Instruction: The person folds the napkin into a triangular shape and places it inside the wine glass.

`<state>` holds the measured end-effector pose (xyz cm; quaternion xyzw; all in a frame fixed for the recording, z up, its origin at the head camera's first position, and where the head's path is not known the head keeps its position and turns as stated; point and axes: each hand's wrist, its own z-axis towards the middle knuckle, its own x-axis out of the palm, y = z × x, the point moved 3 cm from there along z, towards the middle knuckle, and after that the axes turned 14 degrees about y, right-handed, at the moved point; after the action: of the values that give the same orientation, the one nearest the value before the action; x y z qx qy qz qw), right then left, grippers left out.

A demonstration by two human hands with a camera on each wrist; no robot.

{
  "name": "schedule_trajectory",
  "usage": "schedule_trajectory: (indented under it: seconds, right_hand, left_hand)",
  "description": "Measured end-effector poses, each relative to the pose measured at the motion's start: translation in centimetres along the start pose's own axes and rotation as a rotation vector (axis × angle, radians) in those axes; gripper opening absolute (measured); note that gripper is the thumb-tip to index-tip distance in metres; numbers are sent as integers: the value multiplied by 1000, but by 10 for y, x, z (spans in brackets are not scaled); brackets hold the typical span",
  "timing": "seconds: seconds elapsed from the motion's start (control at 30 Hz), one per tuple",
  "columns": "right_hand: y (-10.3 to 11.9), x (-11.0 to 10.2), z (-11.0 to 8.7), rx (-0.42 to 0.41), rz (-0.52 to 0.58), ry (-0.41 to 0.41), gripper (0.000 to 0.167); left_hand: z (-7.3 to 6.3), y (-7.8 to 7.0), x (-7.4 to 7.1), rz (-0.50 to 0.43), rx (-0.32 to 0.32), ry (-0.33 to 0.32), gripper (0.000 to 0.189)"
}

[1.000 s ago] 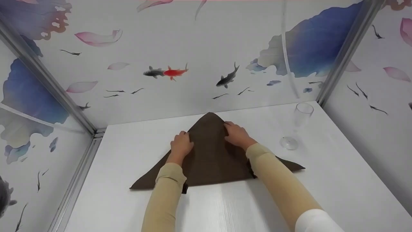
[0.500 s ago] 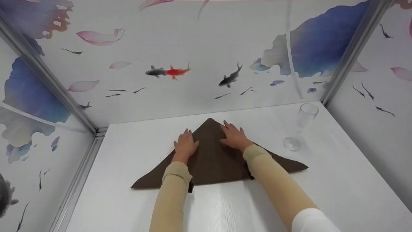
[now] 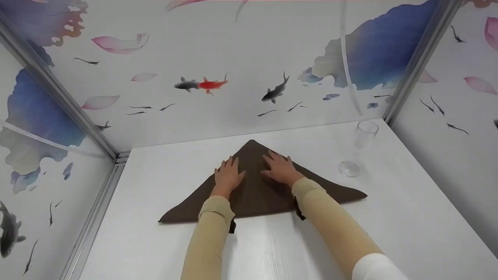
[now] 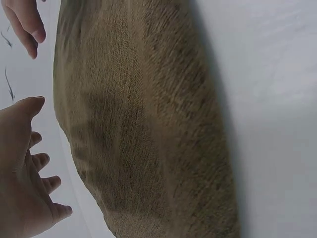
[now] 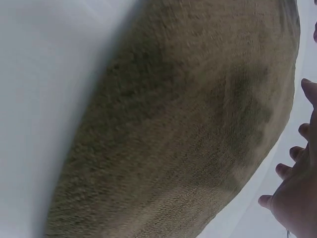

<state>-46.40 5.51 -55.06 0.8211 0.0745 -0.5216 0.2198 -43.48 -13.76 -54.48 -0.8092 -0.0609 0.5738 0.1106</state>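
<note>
The fingers of both hands have just let go of the slanting edges of the brown cloth (image 3: pixel 253 190) and straightened: where they were curled at those edges a second ago, the left hand (image 3: pixel 228 175) and the right hand (image 3: pixel 281 168) now lie over the cloth with fingers spread apart, clamped on nothing. The cloth's peak, blunt and rounded then, now comes to a neater point, so the piece reads as a flatter triangle. It lies on the white table (image 3: pixel 404 233), long edge toward the person, peak near the table's far edge. This suggests that the work has passed from pulling the edges into place to smoothing the surface. Whether the palms press or merely hover is hard to tell, even from the wrist views. The clear stemmed glass (image 3: pixel 365 134) stands upright, apart from the cloth's right corner.
</note>
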Motion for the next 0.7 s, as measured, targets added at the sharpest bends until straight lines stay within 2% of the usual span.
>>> schedule_trajectory:
  seconds: [0.2,0.47,0.7]
  right_hand:
    - [10,11,-12,9,-28,-2,70]
    - [22,26,-30,4,-20,-17,68]
    - [29,41,-47,27,40,21,69]
  left_hand:
    - [-10,-7,15,9,8,7,65]
    - [-28,-14,27,-19,16,37,64]
    - [-46,-17,37,-38,17,27,63]
